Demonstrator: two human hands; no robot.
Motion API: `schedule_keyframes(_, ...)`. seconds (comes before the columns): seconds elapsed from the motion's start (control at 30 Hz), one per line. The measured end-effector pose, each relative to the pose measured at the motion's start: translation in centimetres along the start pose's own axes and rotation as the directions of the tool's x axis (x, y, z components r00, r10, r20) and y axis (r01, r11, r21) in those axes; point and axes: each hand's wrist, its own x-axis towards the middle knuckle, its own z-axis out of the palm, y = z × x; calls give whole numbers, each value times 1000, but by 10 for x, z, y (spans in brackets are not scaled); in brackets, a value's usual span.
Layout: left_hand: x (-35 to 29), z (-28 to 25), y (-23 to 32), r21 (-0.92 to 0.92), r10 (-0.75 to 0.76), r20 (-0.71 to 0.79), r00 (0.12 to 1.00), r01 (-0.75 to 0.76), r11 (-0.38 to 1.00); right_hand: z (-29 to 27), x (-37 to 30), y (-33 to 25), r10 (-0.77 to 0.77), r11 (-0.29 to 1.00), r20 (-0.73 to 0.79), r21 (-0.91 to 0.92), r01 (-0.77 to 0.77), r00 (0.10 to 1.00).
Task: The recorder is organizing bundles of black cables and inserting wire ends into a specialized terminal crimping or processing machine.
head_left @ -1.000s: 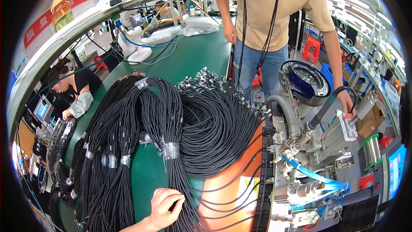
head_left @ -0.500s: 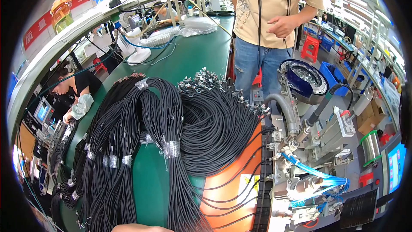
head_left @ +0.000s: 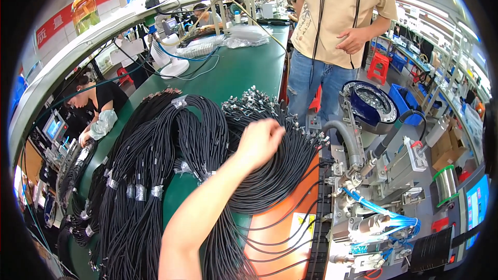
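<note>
My left hand (head_left: 261, 142) reaches over a large coil of black cables (head_left: 270, 186), its forearm rising from the lower edge. The fingers are curled and closed near the metal-tipped cable ends (head_left: 251, 105). What they grip, if anything, is hidden behind the hand. Beneath my forearm runs a thick bundle of black cables (head_left: 207, 116), wrapped with clear film. More film-tied cable bundles (head_left: 137, 148) lie to its left. My right hand is out of view.
At the right stands a machine with metal cylinders and blue air hoses (head_left: 381, 212). Several cables lead into its black edge strip (head_left: 322, 212) across an orange surface (head_left: 275, 231). A blue bowl feeder (head_left: 368, 105) and a standing person (head_left: 337, 26) are beyond. A white fan (head_left: 174, 66) stands on the green table (head_left: 233, 65).
My left arm has come up from the lower edge, and its hand is now over the cable coil. The view has shifted slightly, moving the scene a little to the right.
</note>
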Motion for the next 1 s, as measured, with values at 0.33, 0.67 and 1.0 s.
schedule_keyframes(0.33, 95, 14, -107, 76, -590, 45, 806, 586, 806, -6, -5, 10, 113, 983, 156, 129, -134, 981)
schedule_keyframes(0.67, 39, -18, -32, -891, -290, 19, 957, 148, 430, -3, -5, 18, 11, 944, -31, 329, 0, 999)
schedule_keyframes(1.0, 27, -19, -32, -906, -150, -33, 988, 34, 423, -14, -8, 11, 97, 957, 198, 251, -146, 975)
